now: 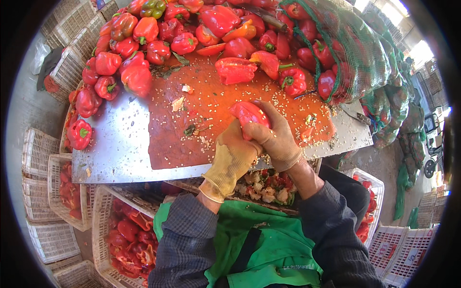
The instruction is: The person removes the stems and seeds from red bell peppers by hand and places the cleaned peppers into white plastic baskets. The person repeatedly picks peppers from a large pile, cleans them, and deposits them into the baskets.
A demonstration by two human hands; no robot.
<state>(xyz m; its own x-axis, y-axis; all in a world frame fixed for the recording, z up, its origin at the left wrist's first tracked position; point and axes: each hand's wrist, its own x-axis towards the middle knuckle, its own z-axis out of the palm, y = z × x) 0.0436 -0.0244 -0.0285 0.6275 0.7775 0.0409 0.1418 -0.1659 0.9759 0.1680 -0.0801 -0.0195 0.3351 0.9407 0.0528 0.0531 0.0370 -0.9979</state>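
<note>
Both of my hands wear stained work gloves and meet around one red bell pepper (250, 114) above the table's front part. My right hand (275, 135) wraps the pepper from the right, fingers over its top and thumb across its near side. My left hand (233, 153) is closed against its lower left side; its fingers are partly hidden behind the glove. Seeds cling to the right glove. Below them lies an orange-red mat (201, 144) strewn with seeds and scraps. Beyond the hands are a cut pepper piece (236, 71) and a whole red pepper (292, 82).
A heap of peppers (219, 19) covers the table's far side. A green mesh sack (360, 57) of peppers leans at right, near a knife (354, 114). Cut peppers fill a white crate (99, 230) at lower left. Cores lie in a container (268, 190) under the table edge.
</note>
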